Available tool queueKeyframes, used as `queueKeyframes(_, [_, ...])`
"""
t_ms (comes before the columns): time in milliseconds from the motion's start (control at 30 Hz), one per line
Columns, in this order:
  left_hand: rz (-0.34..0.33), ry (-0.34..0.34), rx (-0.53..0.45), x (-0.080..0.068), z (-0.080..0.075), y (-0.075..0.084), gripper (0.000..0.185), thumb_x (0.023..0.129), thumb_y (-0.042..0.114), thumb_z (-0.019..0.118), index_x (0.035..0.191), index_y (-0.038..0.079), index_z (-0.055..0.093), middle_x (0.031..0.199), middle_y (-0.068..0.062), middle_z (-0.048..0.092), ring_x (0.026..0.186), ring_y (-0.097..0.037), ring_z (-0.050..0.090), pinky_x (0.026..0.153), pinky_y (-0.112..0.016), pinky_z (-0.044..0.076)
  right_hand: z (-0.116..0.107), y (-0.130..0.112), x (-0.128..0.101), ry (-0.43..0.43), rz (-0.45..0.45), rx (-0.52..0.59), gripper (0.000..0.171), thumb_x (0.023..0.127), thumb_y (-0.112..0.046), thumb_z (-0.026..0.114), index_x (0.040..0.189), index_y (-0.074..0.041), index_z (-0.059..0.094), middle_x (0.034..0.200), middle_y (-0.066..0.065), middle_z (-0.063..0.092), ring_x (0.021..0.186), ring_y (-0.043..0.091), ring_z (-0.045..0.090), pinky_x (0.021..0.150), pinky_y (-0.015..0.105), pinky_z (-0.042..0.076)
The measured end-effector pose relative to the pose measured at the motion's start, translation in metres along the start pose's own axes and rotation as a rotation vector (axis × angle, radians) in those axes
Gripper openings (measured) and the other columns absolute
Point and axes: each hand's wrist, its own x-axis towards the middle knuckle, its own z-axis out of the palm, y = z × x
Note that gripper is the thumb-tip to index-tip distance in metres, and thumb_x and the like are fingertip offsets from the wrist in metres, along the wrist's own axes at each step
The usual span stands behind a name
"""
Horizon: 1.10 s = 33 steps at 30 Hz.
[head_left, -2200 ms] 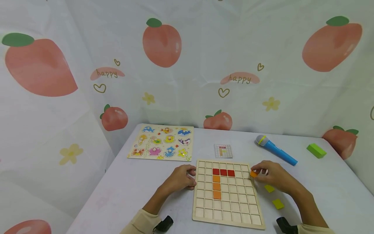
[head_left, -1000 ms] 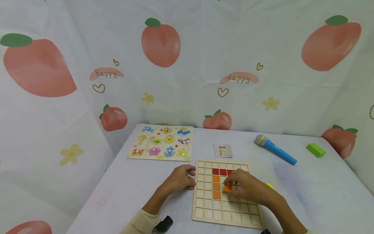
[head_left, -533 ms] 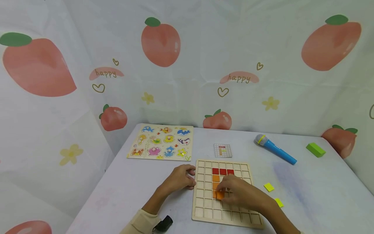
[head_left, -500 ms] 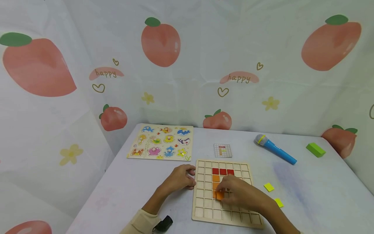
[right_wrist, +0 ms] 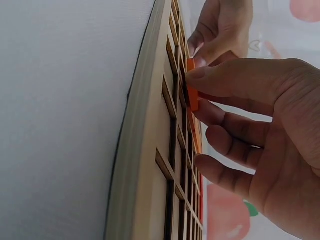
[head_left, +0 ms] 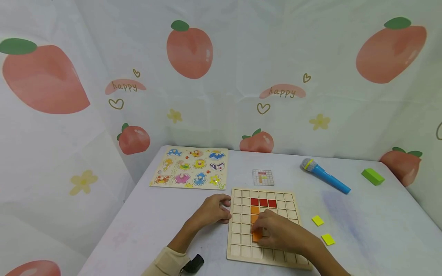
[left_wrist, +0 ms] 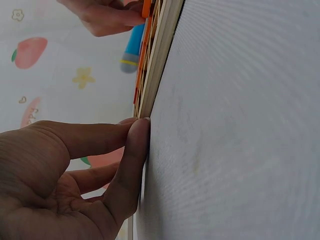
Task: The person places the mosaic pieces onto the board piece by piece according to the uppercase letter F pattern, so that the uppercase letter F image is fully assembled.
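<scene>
Two bare hands, left hand (head_left: 212, 210) and right hand (head_left: 281, 232). Cream long sleeve (head_left: 168, 263) on left forearm, ribbed cuff. Small black wrist device (head_left: 193, 263) strapped just past cuff. No rings, no gloves.

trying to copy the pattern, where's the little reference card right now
In the head view the reference card lies flat on the table, just beyond the far edge of the wooden grid board, between the animal puzzle on its left and the blue microphone on its right.
</scene>
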Motion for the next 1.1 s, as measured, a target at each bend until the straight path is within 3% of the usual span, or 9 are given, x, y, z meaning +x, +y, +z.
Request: queueKeyframes(1100, [0.004,-0.002,-0.007,0.0016,-0.0002,-0.0017,0.058,0.085,-0.009,0.077,0.140,-0.011,0.059,0.112,-0.013,0.065,0.079,-0.015,0.071,0.068,-0.031,0.068,0.0004,0.0012,0.0011,-0.028,0.016,0.035,0.021,0.088,-0.029,0.084,0.108,-0.034,0.079,0.106,-0.025,0.063,0.102,0.001,0.056,0.097,0.034,0.058])
